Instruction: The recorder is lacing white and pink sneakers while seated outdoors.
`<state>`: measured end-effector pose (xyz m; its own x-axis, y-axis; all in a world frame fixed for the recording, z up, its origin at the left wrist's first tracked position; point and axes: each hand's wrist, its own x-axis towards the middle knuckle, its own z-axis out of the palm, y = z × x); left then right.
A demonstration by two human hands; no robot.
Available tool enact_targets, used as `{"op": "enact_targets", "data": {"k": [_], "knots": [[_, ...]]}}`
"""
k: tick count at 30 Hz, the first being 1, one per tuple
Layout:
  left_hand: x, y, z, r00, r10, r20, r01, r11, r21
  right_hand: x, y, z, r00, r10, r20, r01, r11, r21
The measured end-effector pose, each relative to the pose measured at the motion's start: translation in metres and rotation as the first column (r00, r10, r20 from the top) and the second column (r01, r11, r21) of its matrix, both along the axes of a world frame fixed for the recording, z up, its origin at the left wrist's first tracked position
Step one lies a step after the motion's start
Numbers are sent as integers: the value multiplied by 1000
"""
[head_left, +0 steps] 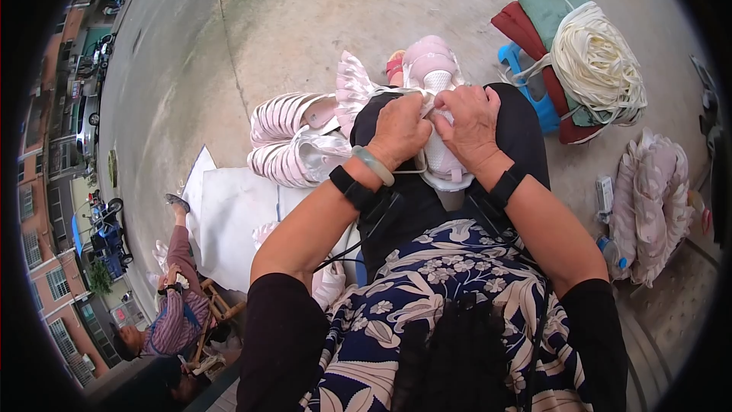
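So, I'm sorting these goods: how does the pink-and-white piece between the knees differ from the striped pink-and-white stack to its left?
The piece has the left hand and right hand on it, whereas the stack is touched by neither. The piece's far end is smooth and rounded, while the stack shows many ridged, overlapping bands. Both are pink and white.

Bright, diffuse daylight, soft shadows, strong fisheye bending, black corners.

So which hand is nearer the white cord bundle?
Right: the right hand is left of the bundle; the left hand is farther left.
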<state>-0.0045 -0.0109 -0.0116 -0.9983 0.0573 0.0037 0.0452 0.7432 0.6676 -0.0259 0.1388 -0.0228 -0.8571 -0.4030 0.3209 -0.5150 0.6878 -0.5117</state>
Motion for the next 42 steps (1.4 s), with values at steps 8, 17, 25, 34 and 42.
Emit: {"op": "enact_targets", "data": {"k": [8,17,25,34,42], "knots": [[2,-2,1,998,-35,-59,39,996,75,3,-1,-3,987,48,-154,-38,997,64],[-2,-13,-10,992,-126,-8,126,980,156,-1,-4,7,970,141,-198,-81,956,283],[3,-13,-12,1000,-17,8,15,978,208,-6,-15,12,919,333,-211,-211,868,449],[21,-4,-9,984,179,-15,-179,984,-4,57,146,30,918,390,-79,-364,904,224],[17,8,4,983,182,3,-180,971,-155,155,380,-34,956,-188,225,52,864,501]]}}
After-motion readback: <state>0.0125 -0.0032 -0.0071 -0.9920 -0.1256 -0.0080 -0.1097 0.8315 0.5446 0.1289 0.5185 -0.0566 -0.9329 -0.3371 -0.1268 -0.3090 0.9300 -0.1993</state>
